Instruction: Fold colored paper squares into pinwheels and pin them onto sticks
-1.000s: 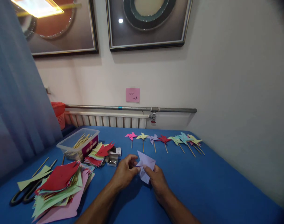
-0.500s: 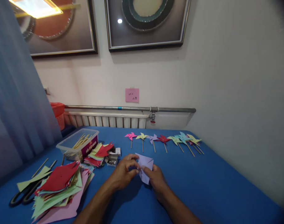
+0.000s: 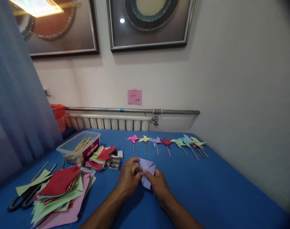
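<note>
Head view is showing both hands meeting over a folded lilac paper piece (image 3: 146,171) just above the blue desk (image 3: 218,194), near its middle. Left hand (image 3: 128,178) is pinching the paper's centre with thumb and fingertips closed on it; right hand (image 3: 159,184) is gripping the same piece from the other side, fingers clamped on its lower flaps. Beyond the hands, a row of finished pinwheels (image 3: 167,142) on sticks is lying along the far side of the desk. Left of the hands, a small box of pins (image 3: 115,161) is sitting just beside a stack of coloured squares (image 3: 99,156), with a clear tub of sticks (image 3: 79,147) behind it. A bigger pile of paper (image 3: 60,190) is lying nearer, touching black scissors (image 3: 22,198).
</note>
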Demonstrator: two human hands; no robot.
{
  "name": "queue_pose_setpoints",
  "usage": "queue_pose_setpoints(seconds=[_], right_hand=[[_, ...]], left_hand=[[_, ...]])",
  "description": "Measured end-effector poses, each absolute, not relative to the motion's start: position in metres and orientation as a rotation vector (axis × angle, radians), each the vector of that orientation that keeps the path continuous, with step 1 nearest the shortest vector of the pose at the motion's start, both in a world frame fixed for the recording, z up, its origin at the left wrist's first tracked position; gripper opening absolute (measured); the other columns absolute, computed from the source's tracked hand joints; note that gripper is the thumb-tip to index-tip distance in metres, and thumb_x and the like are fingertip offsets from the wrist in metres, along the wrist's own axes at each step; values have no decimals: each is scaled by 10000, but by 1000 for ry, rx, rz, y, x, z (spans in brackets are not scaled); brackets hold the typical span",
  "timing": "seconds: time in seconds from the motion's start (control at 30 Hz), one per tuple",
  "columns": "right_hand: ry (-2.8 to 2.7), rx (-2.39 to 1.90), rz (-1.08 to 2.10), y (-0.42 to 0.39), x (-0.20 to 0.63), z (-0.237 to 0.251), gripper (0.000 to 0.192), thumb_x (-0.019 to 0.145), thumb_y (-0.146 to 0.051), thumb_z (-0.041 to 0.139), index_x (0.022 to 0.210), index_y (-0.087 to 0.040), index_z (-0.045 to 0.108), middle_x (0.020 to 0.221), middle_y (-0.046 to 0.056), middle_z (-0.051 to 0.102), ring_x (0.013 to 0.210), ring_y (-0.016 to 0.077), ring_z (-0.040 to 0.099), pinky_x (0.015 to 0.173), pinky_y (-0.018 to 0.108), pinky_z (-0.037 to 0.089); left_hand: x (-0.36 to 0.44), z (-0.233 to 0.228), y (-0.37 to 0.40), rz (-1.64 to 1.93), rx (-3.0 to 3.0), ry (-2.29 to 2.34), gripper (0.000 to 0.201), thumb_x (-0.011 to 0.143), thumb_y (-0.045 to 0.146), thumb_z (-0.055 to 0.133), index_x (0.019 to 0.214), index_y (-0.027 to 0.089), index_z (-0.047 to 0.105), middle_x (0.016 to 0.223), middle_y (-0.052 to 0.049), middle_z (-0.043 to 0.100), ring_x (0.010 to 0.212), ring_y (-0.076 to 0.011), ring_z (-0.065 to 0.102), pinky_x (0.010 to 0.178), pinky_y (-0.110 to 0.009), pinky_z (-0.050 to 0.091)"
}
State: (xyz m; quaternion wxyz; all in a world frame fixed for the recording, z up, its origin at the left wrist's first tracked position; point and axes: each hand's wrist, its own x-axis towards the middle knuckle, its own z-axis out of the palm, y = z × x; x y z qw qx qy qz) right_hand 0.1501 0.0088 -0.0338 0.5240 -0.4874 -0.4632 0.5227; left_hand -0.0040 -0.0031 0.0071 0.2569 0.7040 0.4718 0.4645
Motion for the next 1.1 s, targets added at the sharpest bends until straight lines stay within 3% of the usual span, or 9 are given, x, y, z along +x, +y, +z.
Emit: queue_pose_setpoints(seconds=[0.27, 0.6, 0.7, 0.93, 1.1], right_hand=[[-1095, -1123, 1281, 6, 148, -25, 489, 628, -533, 828, 877, -118, 758, 669, 34, 714, 574, 171, 603, 547, 267, 438], [-1100, -1128, 1272, 7, 149, -28, 489, 625, -536, 829, 855, -111, 753, 661, 30, 707, 591, 173, 602, 566, 275, 446], [-1114, -1112, 1294, 6, 149, -29, 487, 639, -551, 828, 849, -118, 753, 676, 37, 718, 604, 181, 618, 576, 279, 460], [-1120, -1069, 1340, 0, 147, -19, 508, 641, -534, 843, 939, -130, 766, 765, 52, 760, 664, 207, 668, 610, 282, 493], [-1134, -1103, 1292, -1, 148, -19, 518, 652, -572, 828, 911, -128, 764, 708, 46, 745, 624, 206, 657, 594, 289, 492]], left_hand=[[-2, 9, -5, 1267, 1868, 1315, 94, 789, 111, 655, 753, 197, 668, 1222, -94, 680, 1153, -249, 646, 1021, -418, 476], [0, 6, -3, 1291, 1808, 1386, 71, 753, 137, 647, 770, 197, 615, 889, -18, 678, 827, -170, 616, 792, -296, 465], [1, 6, -4, 1266, 1700, 1471, 152, 723, 148, 673, 860, 197, 629, 826, 4, 659, 763, -157, 586, 720, -269, 436], [3, 4, -1, 1260, 1561, 1476, 318, 693, 142, 707, 1006, 171, 655, 892, -26, 700, 765, -159, 619, 709, -264, 441], [2, -5, 9, 1235, 1321, 1306, 229, 631, 227, 752, 820, 145, 652, 693, 5, 648, 644, -143, 567, 626, -255, 412]])
